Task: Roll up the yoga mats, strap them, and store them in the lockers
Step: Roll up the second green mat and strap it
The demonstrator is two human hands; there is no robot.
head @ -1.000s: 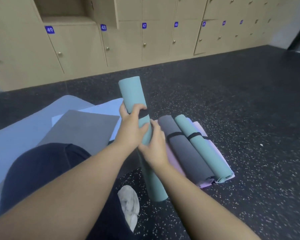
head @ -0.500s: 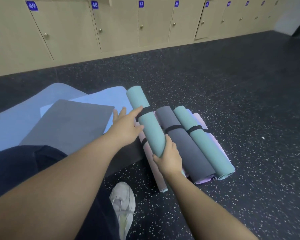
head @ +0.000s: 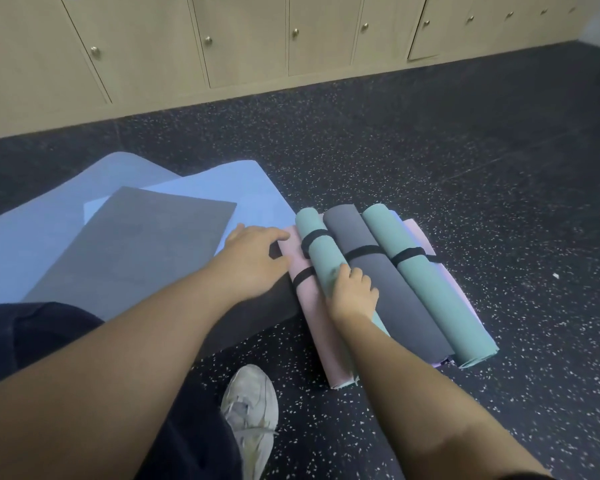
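A rolled teal mat (head: 321,251) with a black strap lies on the pile, between a rolled pink mat (head: 309,310) and a rolled dark grey mat (head: 392,292). A second rolled teal mat (head: 437,292) lies at the right of the pile. My right hand (head: 352,294) grips the near teal roll around its middle. My left hand (head: 253,258) hovers with relaxed fingers beside the pink roll, over the edge of a dark flat mat (head: 253,317). Black straps bind all the rolls.
Flat mats lie at left: a grey one (head: 142,244) over light blue ones (head: 222,185). Beige lockers (head: 243,39) with round knobs line the back wall, doors closed. My white shoe (head: 250,414) rests on the black speckled floor (head: 465,168).
The strapped teal roll came down from upright in both hands onto the pile. My left hand let go of it and moved left; my right hand still holds it.
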